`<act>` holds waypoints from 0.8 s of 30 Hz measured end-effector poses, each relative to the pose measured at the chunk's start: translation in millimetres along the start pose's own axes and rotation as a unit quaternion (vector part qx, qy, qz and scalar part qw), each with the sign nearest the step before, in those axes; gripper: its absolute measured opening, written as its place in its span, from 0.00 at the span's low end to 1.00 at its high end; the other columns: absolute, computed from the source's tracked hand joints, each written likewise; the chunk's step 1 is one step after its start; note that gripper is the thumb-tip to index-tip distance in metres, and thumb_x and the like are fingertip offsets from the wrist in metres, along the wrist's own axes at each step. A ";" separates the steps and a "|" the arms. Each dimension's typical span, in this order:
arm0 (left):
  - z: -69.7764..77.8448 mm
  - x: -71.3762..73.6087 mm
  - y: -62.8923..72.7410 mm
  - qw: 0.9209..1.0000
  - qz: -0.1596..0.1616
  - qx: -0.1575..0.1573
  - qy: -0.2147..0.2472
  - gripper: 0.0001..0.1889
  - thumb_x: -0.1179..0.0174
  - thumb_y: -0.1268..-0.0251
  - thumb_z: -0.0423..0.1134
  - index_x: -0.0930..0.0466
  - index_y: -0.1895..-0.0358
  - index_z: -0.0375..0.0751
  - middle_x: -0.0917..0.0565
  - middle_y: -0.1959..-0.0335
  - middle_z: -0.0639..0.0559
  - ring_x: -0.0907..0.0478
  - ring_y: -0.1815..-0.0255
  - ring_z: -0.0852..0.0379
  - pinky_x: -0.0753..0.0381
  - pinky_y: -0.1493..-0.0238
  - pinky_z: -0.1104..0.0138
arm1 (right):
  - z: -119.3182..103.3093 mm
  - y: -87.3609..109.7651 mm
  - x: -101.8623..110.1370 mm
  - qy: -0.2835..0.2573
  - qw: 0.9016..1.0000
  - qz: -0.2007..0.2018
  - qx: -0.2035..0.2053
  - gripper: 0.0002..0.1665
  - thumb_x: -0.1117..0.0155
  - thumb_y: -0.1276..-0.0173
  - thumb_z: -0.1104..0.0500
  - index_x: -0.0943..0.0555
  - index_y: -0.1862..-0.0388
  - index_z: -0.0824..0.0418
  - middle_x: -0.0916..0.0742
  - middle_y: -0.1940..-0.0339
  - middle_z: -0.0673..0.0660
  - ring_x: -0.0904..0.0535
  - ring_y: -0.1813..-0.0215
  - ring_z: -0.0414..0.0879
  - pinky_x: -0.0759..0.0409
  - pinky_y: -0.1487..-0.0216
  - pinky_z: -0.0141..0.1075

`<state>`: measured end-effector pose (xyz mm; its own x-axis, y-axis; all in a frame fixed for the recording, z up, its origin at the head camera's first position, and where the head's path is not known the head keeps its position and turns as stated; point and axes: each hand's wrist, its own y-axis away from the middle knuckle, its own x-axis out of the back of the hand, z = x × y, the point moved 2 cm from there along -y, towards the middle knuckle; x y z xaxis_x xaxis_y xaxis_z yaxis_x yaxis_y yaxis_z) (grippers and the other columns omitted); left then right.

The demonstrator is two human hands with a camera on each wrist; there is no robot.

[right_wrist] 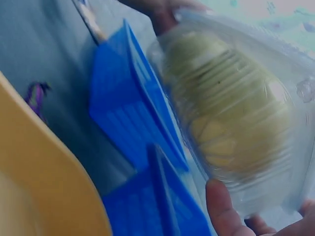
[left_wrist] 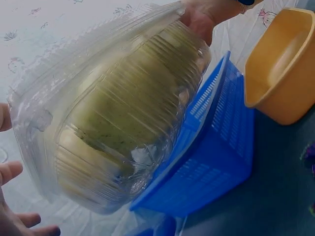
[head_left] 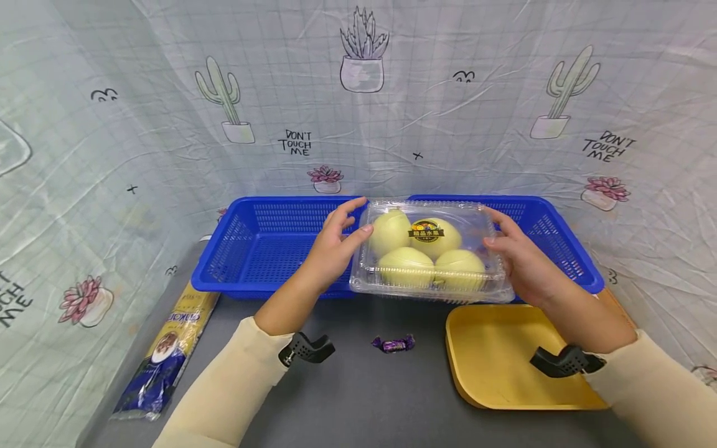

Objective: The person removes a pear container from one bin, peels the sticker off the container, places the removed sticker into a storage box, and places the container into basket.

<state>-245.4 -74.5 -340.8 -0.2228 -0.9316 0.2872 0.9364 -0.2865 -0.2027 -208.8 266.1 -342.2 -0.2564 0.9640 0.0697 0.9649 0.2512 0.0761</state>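
Note:
A clear plastic fruit box is held up in the air above the front edges of two blue baskets. Several pale yellow-green fruits sit inside it, under a lid with a black and gold sticker. My left hand holds the box by its left side, thumb at the lid's edge. On the opposite side my right hand grips it, thumb on top. From below, the ribbed wall of the box shows in the left wrist view. Fingers under the box are partly hidden.
Behind the box stand the left blue basket and the right blue basket. A yellow tray lies below my right forearm. A purple-wrapped candy rests mid-table. A blue and gold packet lies left.

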 end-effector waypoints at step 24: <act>-3.6 78.7 60.4 0.999 -0.049 -0.008 -0.013 0.29 0.51 0.12 0.41 0.42 0.15 0.49 0.45 0.13 0.48 0.50 0.14 0.36 0.48 0.22 0.31 | 8.1 13.9 -106.5 -0.060 0.998 -0.031 0.012 0.48 0.42 0.22 0.57 0.52 0.11 0.48 0.37 0.21 0.69 0.26 0.38 0.58 0.12 0.52 0.51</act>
<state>-207.4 -165.9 -333.8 -0.3051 -0.8931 0.3305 0.9061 -0.3791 -0.1880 -167.6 167.6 -356.7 -0.3089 0.9496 -0.0534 0.9488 0.3115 0.0521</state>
